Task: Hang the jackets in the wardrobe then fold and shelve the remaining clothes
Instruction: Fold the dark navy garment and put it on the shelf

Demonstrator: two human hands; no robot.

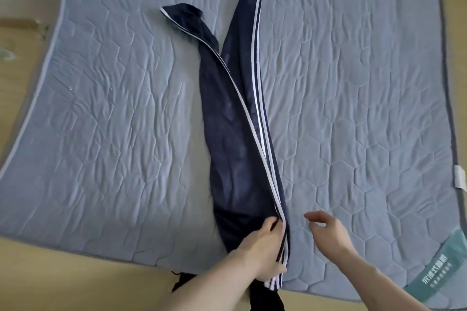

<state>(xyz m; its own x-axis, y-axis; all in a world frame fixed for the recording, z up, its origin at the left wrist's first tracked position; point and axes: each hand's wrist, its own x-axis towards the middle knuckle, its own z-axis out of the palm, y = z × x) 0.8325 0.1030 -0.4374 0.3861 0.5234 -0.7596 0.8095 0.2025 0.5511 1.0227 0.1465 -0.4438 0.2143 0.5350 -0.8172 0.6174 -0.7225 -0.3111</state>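
Grey-blue quilted mattress pad [353,108], hexagon stitching, spread flat over tan wooden floor [75,280]. Navy track trousers with white side stripes [235,134] lie lengthwise on pad, stretching away from hands, waist end under left hand [262,252]. White tag [459,176] on pad edge, far right of right hand [328,232].

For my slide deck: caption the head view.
Left hand grips navy striped track pants laid lengthwise on a grey quilted mattress; right hand hovers open.
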